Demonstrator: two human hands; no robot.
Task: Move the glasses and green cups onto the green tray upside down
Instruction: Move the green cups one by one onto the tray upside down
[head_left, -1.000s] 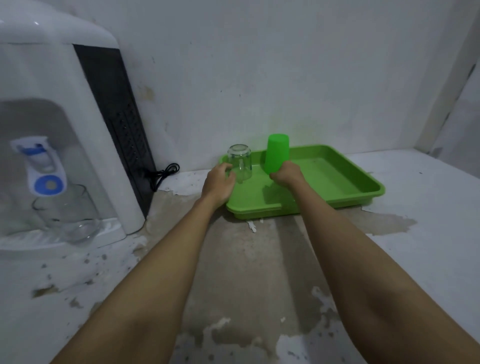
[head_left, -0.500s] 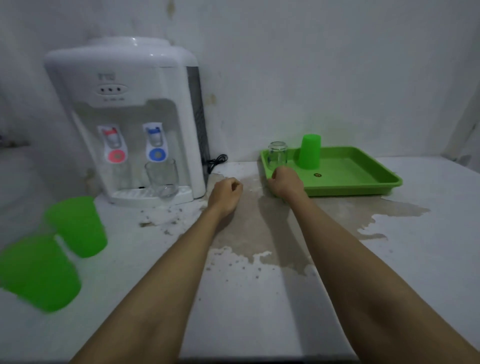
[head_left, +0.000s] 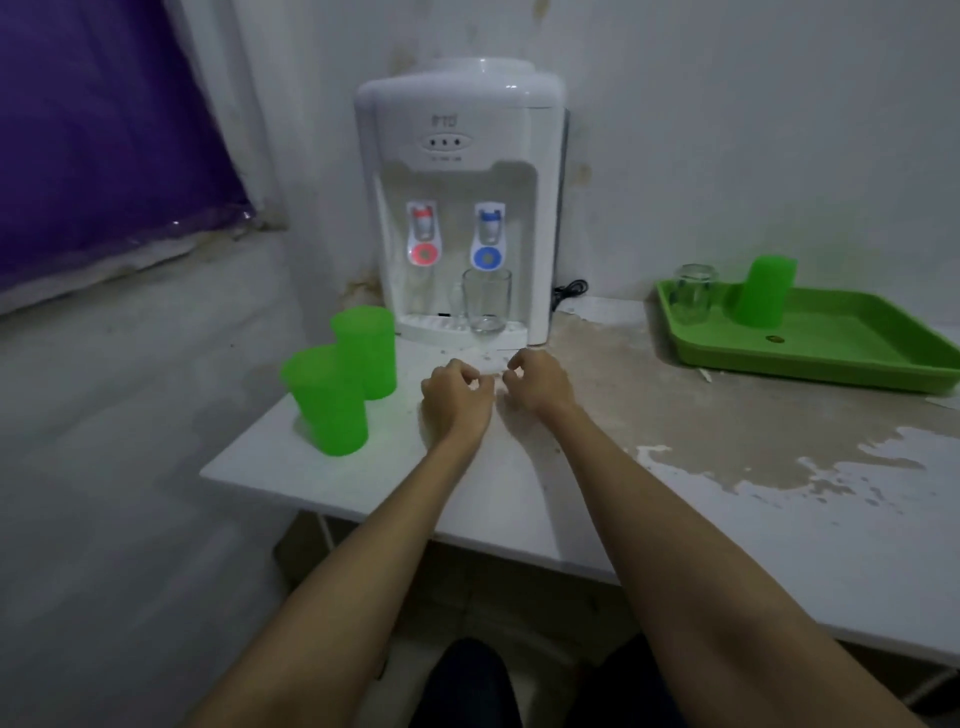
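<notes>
The green tray (head_left: 831, 358) lies at the right of the white table, with an upside-down glass (head_left: 694, 300) and an upside-down green cup (head_left: 765, 297) at its far left end. Two upright green cups stand at the table's left: one nearer (head_left: 327, 402), one behind it (head_left: 366, 351). An upright glass mug (head_left: 485, 306) sits on the water dispenser's drip tray under the blue tap. My left hand (head_left: 454, 400) and my right hand (head_left: 537, 382) hover side by side in front of the dispenser, fingers loosely curled, holding nothing.
A white water dispenser (head_left: 460, 208) stands against the back wall, its black cord (head_left: 569, 291) trailing to the right. The table's left edge (head_left: 244, 467) drops off just beside the green cups. A brownish worn patch (head_left: 675, 405) spreads between dispenser and tray.
Both hands have left the tray and moved left to the front of the dispenser. My view has swung left, bringing the two upright green cups and the mug into the middle.
</notes>
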